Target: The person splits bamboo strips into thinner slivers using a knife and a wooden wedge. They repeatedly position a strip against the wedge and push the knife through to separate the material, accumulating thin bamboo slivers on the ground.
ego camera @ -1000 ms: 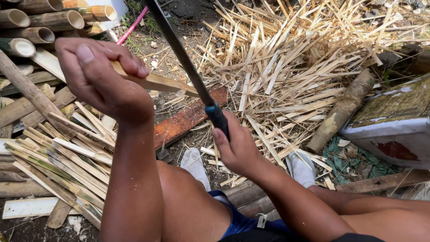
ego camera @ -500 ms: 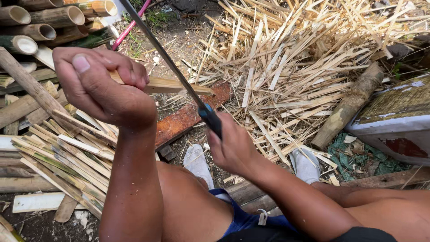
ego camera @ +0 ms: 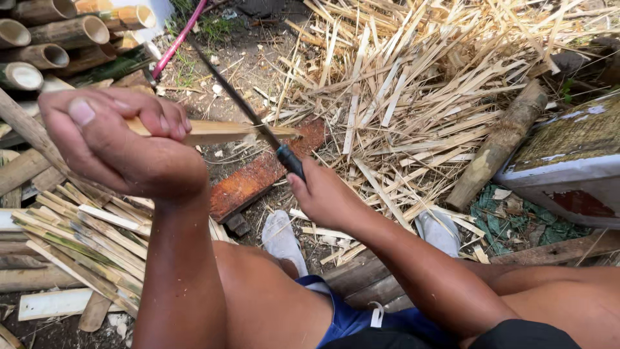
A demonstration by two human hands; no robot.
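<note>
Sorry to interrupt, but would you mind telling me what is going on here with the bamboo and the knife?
A seated person is working a bamboo strip with a long dark knife. The left hand holds the strip up by one end, while the right hand holds the knife's handle, its blade lying across the strip near its far end. Cut strips lie piled on the left, bamboo poles are stacked above them, and a heap of shavings covers the ground ahead.

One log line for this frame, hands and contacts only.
left hand: grips bamboo strip | right hand: grips knife | blade: on strip | ground: split bamboo pile
</note>
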